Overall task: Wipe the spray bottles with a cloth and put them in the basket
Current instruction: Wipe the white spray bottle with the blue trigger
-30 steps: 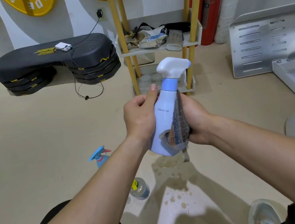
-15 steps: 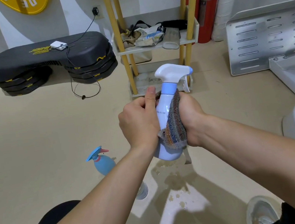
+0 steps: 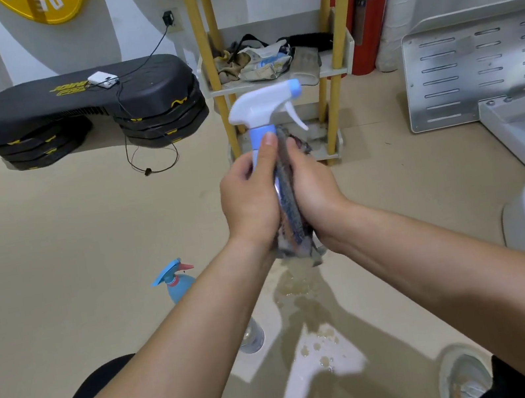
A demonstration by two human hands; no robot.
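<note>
1. The white spray bottle (image 3: 264, 104) is held upright in mid-air in front of the person, above the floor (image 3: 91, 262) and between both hands.
2. Its trigger head is white with a pale blue nozzle tip pointing right. A white trigger lever hangs beneath it, and a pale blue collar sits at the neck.
3. Most of the bottle's body is hidden by the hands and the cloth; only a sliver of pale wall shows between them.
4. The left hand (image 3: 249, 201) is curled round the bottle's body from the left, with the thumb lying up along the neck and touching the blue collar.
5. The right hand (image 3: 317, 193) is clamped on the cloth (image 3: 292, 207), pressing it against the right side of the bottle.
6. The cloth is striped in grey-blue and brownish tones and is bunched. Its lower end hangs out below the hands.
7. A blue spray bottle (image 3: 178, 282) with a red nozzle tip stands on the floor, lower left of the hands and partly behind the left forearm.
8. A wet patch (image 3: 299, 284) with scattered droplets lies on the floor beneath the hands.
</note>
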